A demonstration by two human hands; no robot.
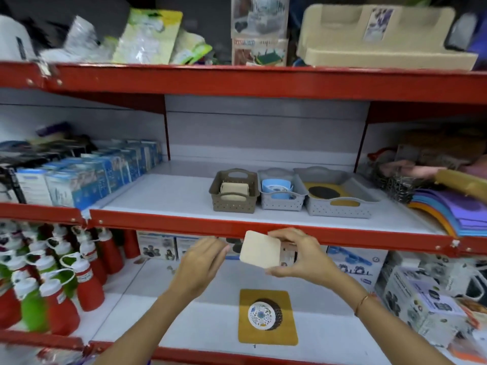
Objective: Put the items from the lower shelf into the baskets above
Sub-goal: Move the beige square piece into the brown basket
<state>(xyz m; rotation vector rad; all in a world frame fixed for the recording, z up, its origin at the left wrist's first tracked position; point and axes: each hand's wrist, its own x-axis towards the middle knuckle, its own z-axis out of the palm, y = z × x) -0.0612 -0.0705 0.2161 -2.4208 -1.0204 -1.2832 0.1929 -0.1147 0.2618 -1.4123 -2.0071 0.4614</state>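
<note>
A: Entry, hands. The right hand (297, 255) holds a cream square coaster with rounded corners (261, 249), thumb under its lower edge and fingers over its top right edge. It is raised in front of the red edge of the middle shelf (158, 219), tilted slightly.

B: Left hand?

A: The left hand (204, 262) is just left of the coaster, fingers loosely curled and holding nothing. Whether its fingertips touch the coaster's edge, I cannot tell.

B: Baskets above?

A: Three in a row on the white middle shelf. Left: a small brown perforated plastic basket (233, 191) with cream square pieces inside. Middle: a small grey perforated basket (282, 192) with light blue round pieces. Right: a wider grey perforated tray-basket (340, 197) with a mustard-yellow mat and a black round piece on it.

B: Lower shelf?

A: A mustard-yellow square mat (267, 317) lies near the front edge. On it leans a short stack of round coasters (264, 314), the front one white with a blue floral print, dark ones behind. Red and green squeeze bottles (52, 280) stand at left, printed boxes (421, 299) at right.
</note>
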